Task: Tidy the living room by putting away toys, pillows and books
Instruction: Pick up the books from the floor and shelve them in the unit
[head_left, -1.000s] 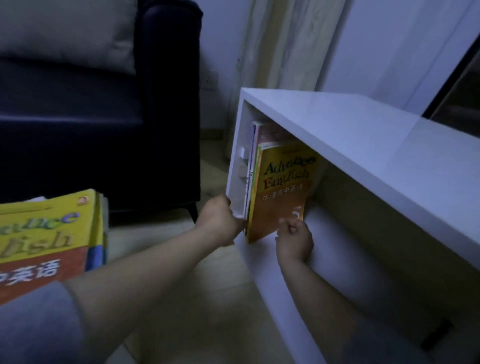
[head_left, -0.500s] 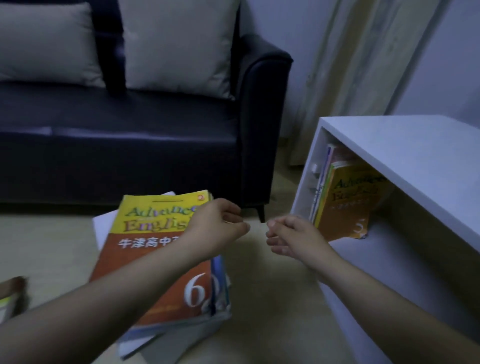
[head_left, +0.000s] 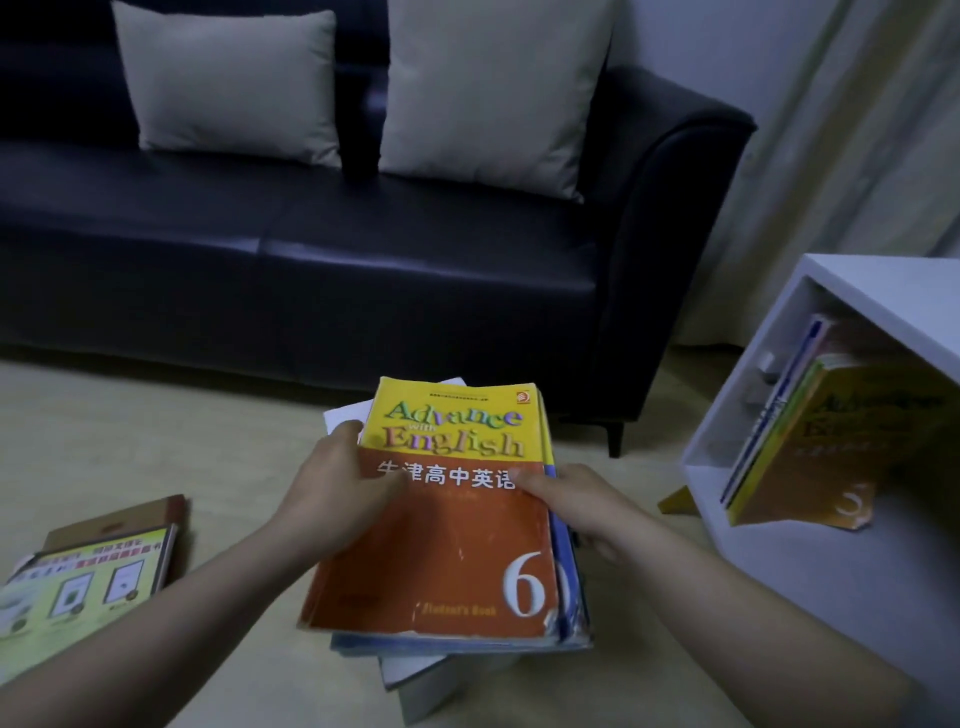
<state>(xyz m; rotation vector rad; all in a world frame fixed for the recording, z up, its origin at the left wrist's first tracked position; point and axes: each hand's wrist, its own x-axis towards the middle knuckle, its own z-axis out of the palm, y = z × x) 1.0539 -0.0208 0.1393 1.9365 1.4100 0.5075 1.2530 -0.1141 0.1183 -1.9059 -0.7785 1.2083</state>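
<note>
A yellow and orange English textbook (head_left: 447, 530) marked 6 lies on top of a stack of books (head_left: 457, 660) on the floor. My left hand (head_left: 337, 493) grips the textbook's left edge, thumb on the cover. Curled around its right edge is my right hand (head_left: 576, 504), thumb also on the cover. To the right, a white shelf unit (head_left: 852, 280) holds several upright books (head_left: 800, 441), the outermost a leaning orange one marked 5.
A dark sofa (head_left: 363, 249) with two beige pillows (head_left: 234, 83) (head_left: 493, 88) stands behind the stack. Another book (head_left: 78, 587) lies on the floor at the left, over a brown one. A curtain hangs behind the shelf unit.
Both hands left the orange book standing in the shelf unit, swung left to the floor stack, and took hold of the top textbook's edges. The view turned left toward the sofa.
</note>
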